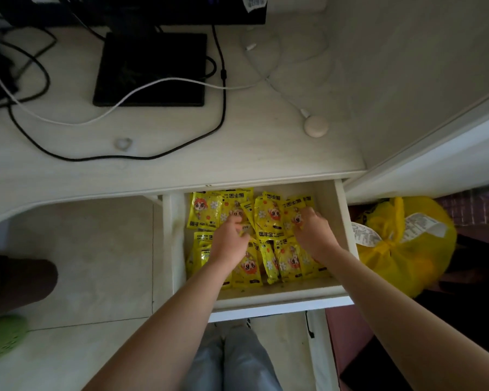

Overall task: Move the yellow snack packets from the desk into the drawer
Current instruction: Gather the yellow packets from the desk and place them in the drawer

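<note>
The yellow snack packets (261, 241) lie in a loose heap inside the open drawer (333, 210), piled over one another and filling most of its floor. None can be seen on the worktop (266, 148) behind the drawer.

Both hands reach down into the drawer. The left hand (229, 235) is over the middle of the heap, its fingers curled down and pressed on a packet. The right hand (315, 228) is near the drawer's right wall, fingers bent and touching the packets at the back. Whether either hand really grips a packet or only pushes on it, I cannot tell.

Behind the drawer, on the worktop, stands a black monitor base (150, 69). A black cable (223, 108) and a white cable (68, 119) loop around it. A small round white puck (316, 126) sits on the worktop, closer to the drawer's right side.

To the right of the drawer is a yellow plastic bag (407, 249) with a paper slip (424, 225) on it. A green slipper (3, 337) is on the floor far to the left of the drawer.
</note>
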Available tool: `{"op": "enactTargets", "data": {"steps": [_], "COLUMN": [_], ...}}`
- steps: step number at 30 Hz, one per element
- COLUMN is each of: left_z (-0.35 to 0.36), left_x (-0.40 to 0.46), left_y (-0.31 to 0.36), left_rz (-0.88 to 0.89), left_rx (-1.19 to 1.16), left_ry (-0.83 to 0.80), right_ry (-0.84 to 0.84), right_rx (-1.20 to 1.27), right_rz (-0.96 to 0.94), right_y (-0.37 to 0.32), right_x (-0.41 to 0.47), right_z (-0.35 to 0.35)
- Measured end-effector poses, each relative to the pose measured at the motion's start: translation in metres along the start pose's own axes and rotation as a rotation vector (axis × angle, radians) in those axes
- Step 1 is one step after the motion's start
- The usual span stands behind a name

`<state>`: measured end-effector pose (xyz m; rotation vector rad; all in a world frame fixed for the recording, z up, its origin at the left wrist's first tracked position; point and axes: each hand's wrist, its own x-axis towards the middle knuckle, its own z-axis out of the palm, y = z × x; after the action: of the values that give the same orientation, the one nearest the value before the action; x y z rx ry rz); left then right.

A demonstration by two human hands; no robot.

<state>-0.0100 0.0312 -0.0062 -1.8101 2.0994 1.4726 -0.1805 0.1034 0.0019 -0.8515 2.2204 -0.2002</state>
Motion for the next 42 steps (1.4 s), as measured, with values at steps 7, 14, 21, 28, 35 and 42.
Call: {"op": "enactTargets", "data": {"steps": [7,14,21,28,35,42], "left_z": [-0.046,-0.091,-0.141,-0.193,-0.266,-0.35], "left_x": [-0.046,-0.101,-0.151,-0.2,-0.238,-0.257], "left_y": [-0.016,-0.065,-0.135,-0.216,-0.294,-0.373], "left_rz": [0.043,0.018,-0.137,-0.246,-0.313,-0.358], "left_rx": [0.008,0.036,0.027,-0.021,0.005,0.096], "left_ry": [0.098,0.25,0.382,0.569,0.695,0.741], "right_ry": [-0.055,-0.135,-0.252,-0.241,-0.271,-0.252], "right_rx": [-0.055,-0.134,-0.324,-0.466,-0.535,-0.553], "right_rz": [-0.199,-0.392,-0.551,-0.773,-0.898,-0.99], "right_y": [-0.054,-0.105,-0.169,-0.248,-0.339,-0.443], "right_x": [-0.048,-0.093,-0.129,-0.17,-0.217,-0.254], "right_z": [0.014,0.052,0.099,0.157,0.224,0.287]}}
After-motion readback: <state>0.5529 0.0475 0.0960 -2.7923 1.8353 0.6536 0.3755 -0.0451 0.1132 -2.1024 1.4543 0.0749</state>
